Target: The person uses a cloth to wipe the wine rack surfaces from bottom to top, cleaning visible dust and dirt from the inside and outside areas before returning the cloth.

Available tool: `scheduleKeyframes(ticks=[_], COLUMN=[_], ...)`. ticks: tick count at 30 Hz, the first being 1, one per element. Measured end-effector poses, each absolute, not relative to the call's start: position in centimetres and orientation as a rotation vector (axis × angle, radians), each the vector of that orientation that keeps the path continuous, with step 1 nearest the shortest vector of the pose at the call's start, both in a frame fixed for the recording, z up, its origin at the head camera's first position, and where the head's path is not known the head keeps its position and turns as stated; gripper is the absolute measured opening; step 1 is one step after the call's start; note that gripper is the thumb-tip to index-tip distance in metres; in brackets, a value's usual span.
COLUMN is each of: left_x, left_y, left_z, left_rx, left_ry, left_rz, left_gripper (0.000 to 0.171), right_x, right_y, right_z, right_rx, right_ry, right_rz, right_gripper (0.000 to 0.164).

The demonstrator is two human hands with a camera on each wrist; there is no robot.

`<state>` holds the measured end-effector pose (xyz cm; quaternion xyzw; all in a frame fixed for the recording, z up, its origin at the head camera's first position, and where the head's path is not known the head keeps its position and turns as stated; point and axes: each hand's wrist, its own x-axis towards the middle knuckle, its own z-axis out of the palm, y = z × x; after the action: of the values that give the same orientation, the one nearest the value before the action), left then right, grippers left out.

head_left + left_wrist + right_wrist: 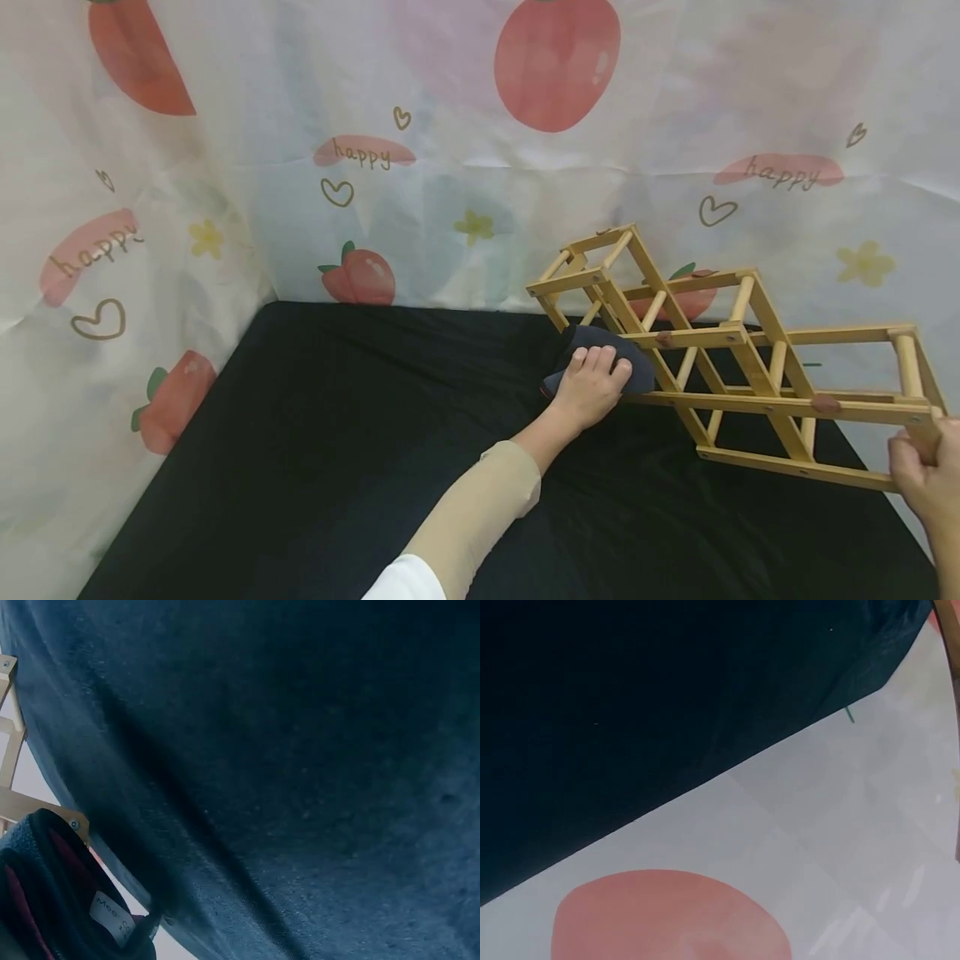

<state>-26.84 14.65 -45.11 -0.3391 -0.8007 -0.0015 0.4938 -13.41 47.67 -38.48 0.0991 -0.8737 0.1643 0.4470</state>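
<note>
Pale sleeve (474,506) nearest, at six o'clock; the left hand (588,392) grips a dark cloth (640,368) at four o'clock, before the wooden rack (776,407). Farther out toward four, the right hand (933,473) clasps the rack's end. Black sheet (300,458) spreads toward eight.

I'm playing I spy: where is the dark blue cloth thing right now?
In the head view, the dark blue cloth thing is just right of centre, under the left hand, by the left part of the wooden rack.
</note>
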Motion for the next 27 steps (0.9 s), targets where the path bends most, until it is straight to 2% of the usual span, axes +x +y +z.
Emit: scheduleKeyframes(ticks=[7, 21, 27], left_x=[-26.8, -26.2, -25.9], left_y=[14.9, 16.6, 17.3], left_z=[-44.6, -41.6, -39.9], left_rx=[-0.804, -0.764, -0.818], left_ry=[-1.879, -1.856, -1.957], left_rz=[-0.101, -0.139, -0.107], left_gripper=[0.021, 0.027, 0.035], right_x=[-13.7, -13.8, -13.9], right_y=[47.9, 47.0, 47.0], right_z=[-38.2, -37.6, -37.6], right_rx=[0.264, 0.294, 0.273], right_ry=[-2.169, -2.101, -2.092], right_rz=[0.344, 0.330, 0.357], right_gripper=[0.025, 0.026, 0.025])
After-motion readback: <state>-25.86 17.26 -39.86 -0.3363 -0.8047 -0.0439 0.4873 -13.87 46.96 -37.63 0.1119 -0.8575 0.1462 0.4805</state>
